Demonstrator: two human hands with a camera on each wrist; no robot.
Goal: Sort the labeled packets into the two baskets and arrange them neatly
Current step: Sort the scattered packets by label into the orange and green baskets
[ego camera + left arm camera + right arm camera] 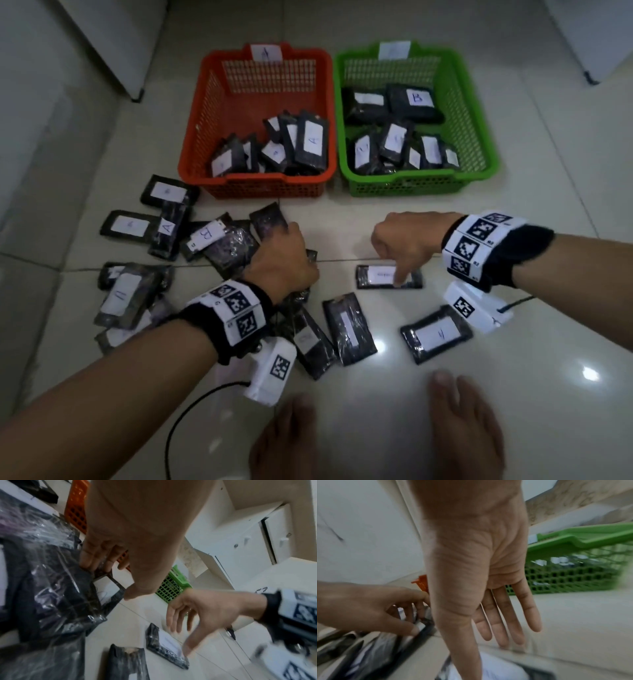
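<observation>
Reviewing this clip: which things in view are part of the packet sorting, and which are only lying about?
Part of the job:
orange basket, tagged A
green basket
loose packets on the floor
packet under the right thumb
left hand, gripping packets in the pile
right hand

Not part of it:
white cabinets
bare feet
wrist cable

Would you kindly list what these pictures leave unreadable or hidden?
- Green basket tag: head view, letter washed out.
- Packet under right hand: head view, label writing too faint.
- Left hand grip: head view, knuckles hide the fingers.
- Front packet: right wrist view, blurred, cut by bottom edge.
</observation>
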